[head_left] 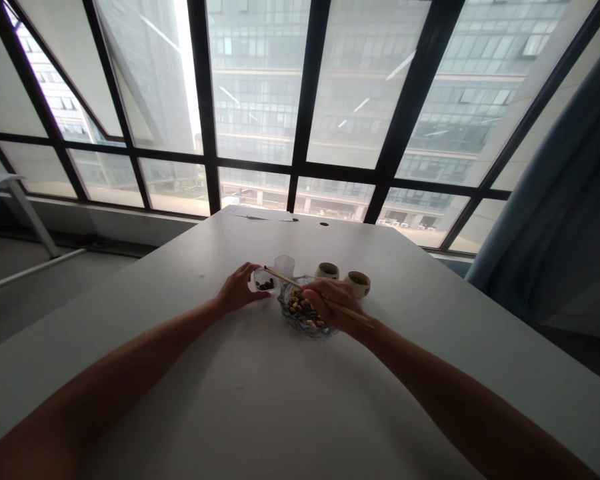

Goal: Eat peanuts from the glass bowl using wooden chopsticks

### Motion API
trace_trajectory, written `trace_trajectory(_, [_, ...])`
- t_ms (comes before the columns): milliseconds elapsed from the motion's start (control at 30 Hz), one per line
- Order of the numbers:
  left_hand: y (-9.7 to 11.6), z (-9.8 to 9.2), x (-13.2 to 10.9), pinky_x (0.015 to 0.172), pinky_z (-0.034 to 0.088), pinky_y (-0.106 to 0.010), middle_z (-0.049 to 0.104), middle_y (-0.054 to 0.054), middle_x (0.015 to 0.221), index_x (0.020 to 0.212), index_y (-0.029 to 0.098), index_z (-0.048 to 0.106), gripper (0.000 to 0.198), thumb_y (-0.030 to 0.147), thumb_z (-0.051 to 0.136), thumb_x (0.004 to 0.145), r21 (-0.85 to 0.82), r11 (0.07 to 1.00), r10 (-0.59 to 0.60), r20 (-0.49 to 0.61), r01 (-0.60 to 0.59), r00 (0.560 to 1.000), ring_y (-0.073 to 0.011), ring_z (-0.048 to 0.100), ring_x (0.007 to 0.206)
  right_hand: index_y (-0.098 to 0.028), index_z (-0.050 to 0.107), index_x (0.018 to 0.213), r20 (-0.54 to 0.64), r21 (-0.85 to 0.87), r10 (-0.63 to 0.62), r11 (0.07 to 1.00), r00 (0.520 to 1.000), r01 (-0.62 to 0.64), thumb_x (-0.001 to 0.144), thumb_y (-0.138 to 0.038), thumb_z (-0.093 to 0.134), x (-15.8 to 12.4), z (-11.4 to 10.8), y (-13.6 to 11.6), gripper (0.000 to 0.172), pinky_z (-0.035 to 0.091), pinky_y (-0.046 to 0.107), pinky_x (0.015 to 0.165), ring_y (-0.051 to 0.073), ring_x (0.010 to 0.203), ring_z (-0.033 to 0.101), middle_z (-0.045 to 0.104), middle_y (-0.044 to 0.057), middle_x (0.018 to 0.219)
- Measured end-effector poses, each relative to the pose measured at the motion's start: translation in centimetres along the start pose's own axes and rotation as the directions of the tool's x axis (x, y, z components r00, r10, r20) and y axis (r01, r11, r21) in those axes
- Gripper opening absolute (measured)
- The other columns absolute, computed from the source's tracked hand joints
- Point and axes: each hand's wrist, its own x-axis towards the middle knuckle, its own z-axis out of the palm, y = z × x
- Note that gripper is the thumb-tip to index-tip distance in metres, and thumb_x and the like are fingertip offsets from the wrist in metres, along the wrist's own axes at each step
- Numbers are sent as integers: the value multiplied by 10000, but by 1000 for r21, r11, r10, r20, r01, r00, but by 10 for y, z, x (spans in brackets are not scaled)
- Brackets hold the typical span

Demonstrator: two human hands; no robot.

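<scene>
My right hand grips a pair of wooden chopsticks, whose tips reach left over a small clear cup holding a few dark beans. My left hand curls around that cup and steadies it on the table. Under my right hand sits a clear glass dish filled with mixed light and dark beans. An empty clear plastic cup stands just behind the chopstick tips.
Two small ceramic cups stand right of the dish. The white table stretches toward a large window; a sheet of paper lies at its far edge. A blue curtain hangs at right.
</scene>
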Motion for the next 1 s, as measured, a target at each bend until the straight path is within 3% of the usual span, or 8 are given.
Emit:
trace_trajectory(100, [1,0,0,705,493,-344,615,-62,999,1185,201,580,689,618,779,673,-2,1000,-5,8,5,1000,-194,573,758,-229,674,852,59,91,62,994,996,-67,963,-491,537,6,16,9,317,485,306,614,176,657,624,694,51,762])
trace_trajectory(167, [2,-1,0,721,501,-348,617,-62,1004,1190,208,583,680,607,781,677,-2,1000,-18,20,18,1000,-198,585,769,-227,672,824,14,107,139,984,990,-139,965,-510,529,4,17,12,347,483,304,600,170,637,606,675,38,723])
trace_trajectory(300, [2,0,0,751,505,-357,625,-66,1016,1219,207,579,703,615,774,681,3,999,-33,33,33,999,-204,597,786,-219,661,779,-152,231,295,939,943,-256,970,-545,503,-12,-2,16,410,495,302,546,169,585,604,647,32,649])
trace_trajectory(433, [2,0,0,727,500,-355,634,-69,982,1210,194,587,705,637,753,687,25,998,-63,22,62,998,-205,594,763,-222,658,768,-218,322,459,867,862,-380,946,-604,512,-34,-22,25,446,467,302,465,178,506,576,643,44,589])
trace_trajectory(667, [3,-1,0,687,474,-332,635,-60,930,1170,181,597,687,659,726,695,62,992,-107,10,106,994,-201,587,741,-222,655,653,-37,133,429,897,902,-421,894,-615,587,-52,-30,36,466,437,292,465,167,515,566,633,35,574])
trace_trajectory(767, [3,-2,0,674,469,-333,638,-64,931,1161,171,599,680,651,726,695,64,991,-118,20,116,993,-205,591,740,-214,643,617,-101,225,473,868,875,-442,865,-702,554,-43,-48,34,554,454,302,462,177,504,581,627,47,546])
trace_trajectory(867, [4,-2,1,671,470,-332,637,-60,919,1153,167,605,675,641,732,689,59,992,-117,26,115,993,-206,598,736,-205,608,537,-140,254,555,820,820,-512,826,-772,533,-34,-66,30,641,356,270,373,135,377,464,508,20,399])
trace_trajectory(1000, [3,-1,2,661,469,-329,631,-51,884,1139,168,612,681,649,738,674,64,991,-118,27,116,993,-202,590,716,-197,593,537,-30,256,567,800,823,-542,832,-781,511,-33,-67,26,659,321,252,362,108,347,411,471,0,372])
